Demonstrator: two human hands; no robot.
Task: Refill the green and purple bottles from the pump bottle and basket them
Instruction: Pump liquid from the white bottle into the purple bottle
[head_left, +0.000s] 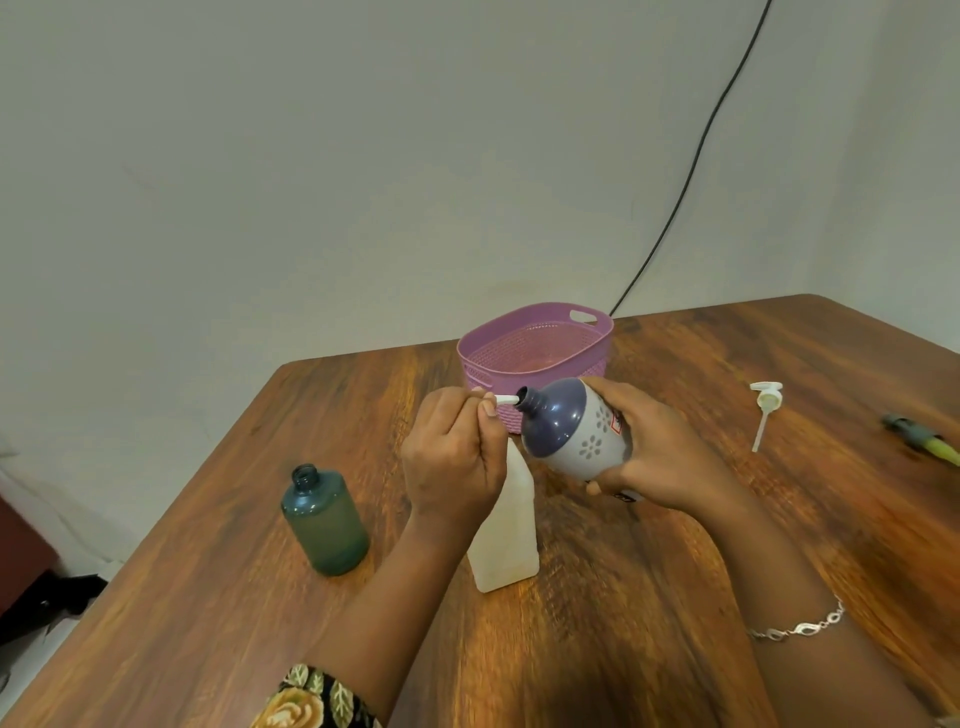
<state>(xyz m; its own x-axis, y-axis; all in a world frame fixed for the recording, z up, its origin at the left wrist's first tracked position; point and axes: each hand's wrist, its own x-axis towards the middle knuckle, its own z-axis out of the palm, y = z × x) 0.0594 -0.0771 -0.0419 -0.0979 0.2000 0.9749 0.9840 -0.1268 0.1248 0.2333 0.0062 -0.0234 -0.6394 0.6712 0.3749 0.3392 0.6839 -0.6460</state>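
Note:
My right hand (654, 457) grips the purple and white bottle (571, 428), tilted so its open mouth faces left. My left hand (452, 462) is curled over the pump head of the white pump bottle (506, 530), which stands on the table. The pump's white nozzle (506, 399) points into the purple bottle's mouth. The green bottle (324, 519) stands upright and uncapped to the left, apart from both hands. Behind the hands sits the purple basket (535, 345), with nothing visible inside.
A loose white pump cap with its tube (764, 410) lies on the wooden table (727, 519) to the right. A green and dark object (922, 439) lies at the right edge. A black cable (691, 171) runs down the wall behind the basket.

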